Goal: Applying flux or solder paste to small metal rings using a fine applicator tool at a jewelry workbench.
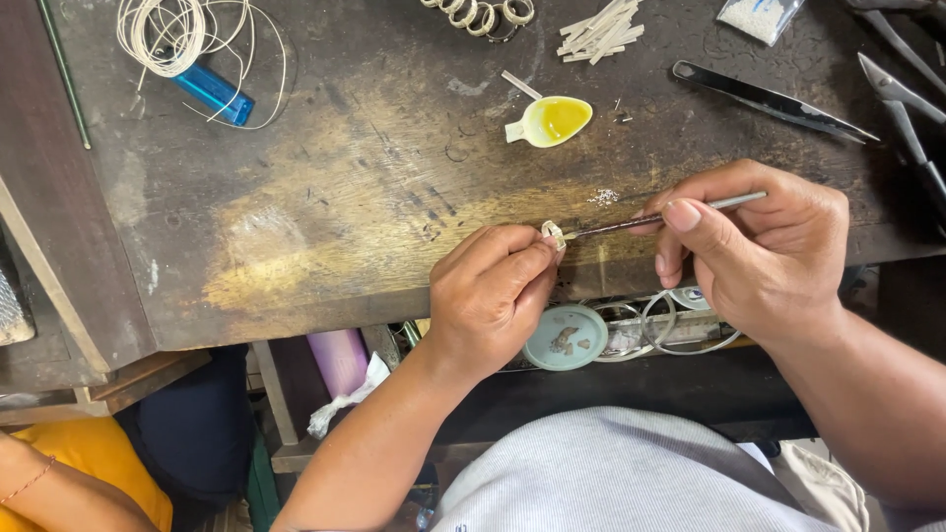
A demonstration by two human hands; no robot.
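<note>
My left hand (490, 294) pinches a small pale ring (554, 232) between thumb and forefinger, at the near edge of a worn dark workbench (325, 197). My right hand (759, 246) grips a thin metal tool (670, 216) like a pen. Its dark tip touches the ring. Both hands rest close together at the bench's front edge.
A spoon of yellow liquid (550, 120) lies behind the hands. Further back are a wire coil (172, 34) on a blue lighter (212, 92), several rings (480, 14), pale sticks (599, 32), tweezers (774, 99) and pliers (902, 99). A small round dish (565, 337) sits in the drawer below.
</note>
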